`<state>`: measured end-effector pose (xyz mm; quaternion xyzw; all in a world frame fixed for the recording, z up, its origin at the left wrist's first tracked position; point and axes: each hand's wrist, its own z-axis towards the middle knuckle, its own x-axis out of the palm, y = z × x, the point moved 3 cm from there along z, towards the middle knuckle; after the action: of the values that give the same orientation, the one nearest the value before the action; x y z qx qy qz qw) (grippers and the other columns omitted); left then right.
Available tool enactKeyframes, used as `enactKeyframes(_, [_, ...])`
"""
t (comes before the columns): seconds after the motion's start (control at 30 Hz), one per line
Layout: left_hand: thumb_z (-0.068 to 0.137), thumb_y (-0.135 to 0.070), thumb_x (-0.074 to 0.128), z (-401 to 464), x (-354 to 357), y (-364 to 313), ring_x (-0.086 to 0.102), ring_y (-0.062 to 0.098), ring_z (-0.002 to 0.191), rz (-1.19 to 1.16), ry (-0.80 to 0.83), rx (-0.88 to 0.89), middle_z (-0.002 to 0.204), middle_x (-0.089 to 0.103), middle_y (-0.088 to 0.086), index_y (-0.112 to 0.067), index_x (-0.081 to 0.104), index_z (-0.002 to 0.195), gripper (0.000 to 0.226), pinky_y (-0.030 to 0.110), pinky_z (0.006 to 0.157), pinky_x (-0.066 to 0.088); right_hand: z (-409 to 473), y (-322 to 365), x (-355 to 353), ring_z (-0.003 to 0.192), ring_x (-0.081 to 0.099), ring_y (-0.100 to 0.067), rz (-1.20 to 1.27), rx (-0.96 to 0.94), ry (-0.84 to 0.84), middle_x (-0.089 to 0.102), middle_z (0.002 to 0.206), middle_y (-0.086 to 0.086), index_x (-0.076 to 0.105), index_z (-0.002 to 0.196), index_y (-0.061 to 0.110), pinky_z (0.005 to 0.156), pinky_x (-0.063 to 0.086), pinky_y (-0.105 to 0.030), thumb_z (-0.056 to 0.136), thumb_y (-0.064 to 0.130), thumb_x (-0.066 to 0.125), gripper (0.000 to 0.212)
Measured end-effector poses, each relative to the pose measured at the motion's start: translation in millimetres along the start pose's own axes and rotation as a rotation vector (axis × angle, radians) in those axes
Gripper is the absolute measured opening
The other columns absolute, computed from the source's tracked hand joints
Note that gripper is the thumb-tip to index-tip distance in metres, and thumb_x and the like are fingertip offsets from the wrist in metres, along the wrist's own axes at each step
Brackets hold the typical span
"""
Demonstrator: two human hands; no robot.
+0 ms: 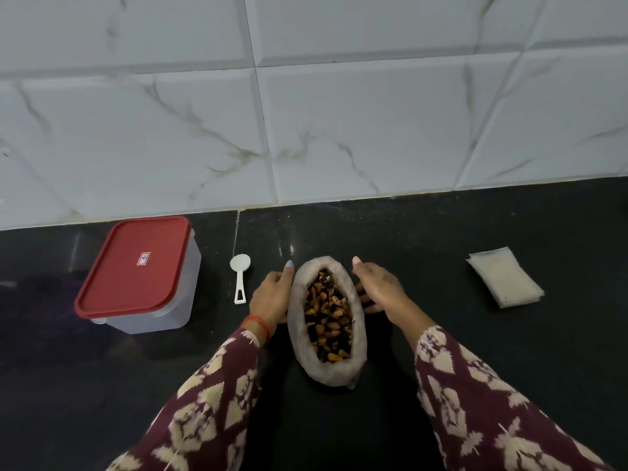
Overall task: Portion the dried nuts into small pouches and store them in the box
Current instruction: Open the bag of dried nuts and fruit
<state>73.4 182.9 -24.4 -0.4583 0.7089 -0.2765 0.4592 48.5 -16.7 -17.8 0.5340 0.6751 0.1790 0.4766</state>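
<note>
Both hands cup the bag: left hand point(272, 294) and right hand point(380, 290) press its sides with fairly straight fingers, so I'd keep that rolled rim wide before scooping. The bag of nuts point(327, 321) sits mid-counter near the front edge, full of brown-and-dark pieces, with the white scoop point(240, 277) and red-lidded box point(139, 277) toward the left and the pouches point(504, 282) toward the right.

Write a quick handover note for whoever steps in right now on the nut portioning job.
Left hand and right hand: fingers relaxed, flanking the open bag of dried nuts at the counter's centre; whether they touch it is unclear.
White scoop lies between bag and box, unused.
Storage box stands at left, red lid on.
Stack of empty pouches lies at right, untouched.
Done: bag opened, rim rolled down.
Left: scoop nuts into pouches, open the box, store them.
</note>
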Motion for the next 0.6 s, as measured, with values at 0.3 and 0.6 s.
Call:
enactKeyframes(0.3, [0.084, -0.078, 0.016, -45, 1, 9, 0.059, 0.026, 0.105, -0.408, 0.47, -0.24, 0.115, 0.063, 0.003, -0.031, 0.063, 0.103, 0.069, 0.047, 0.073, 0.052, -60, -22, 0, 0.099, 0.06, -0.021, 0.343, 0.098, 0.313, 0.061, 0.114, -0.005, 0.053, 0.127, 0.025, 0.066, 0.055, -0.035, 0.093, 0.064, 0.022, 0.06])
enactKeyframes(0.6, [0.08, -0.082, 0.02, -50, 43, -12, 0.053, 0.031, 0.115, -0.506, 0.557, -0.201, 0.127, 0.057, 0.007, -0.03, 0.055, 0.123, 0.075, 0.053, 0.084, 0.05, -66, -35, -38, 0.097, 0.059, -0.019, 0.328, 0.082, 0.234, 0.063, 0.105, -0.001, 0.057, 0.099, 0.034, 0.068, 0.05, -0.035, 0.093, 0.066, 0.019, 0.05])
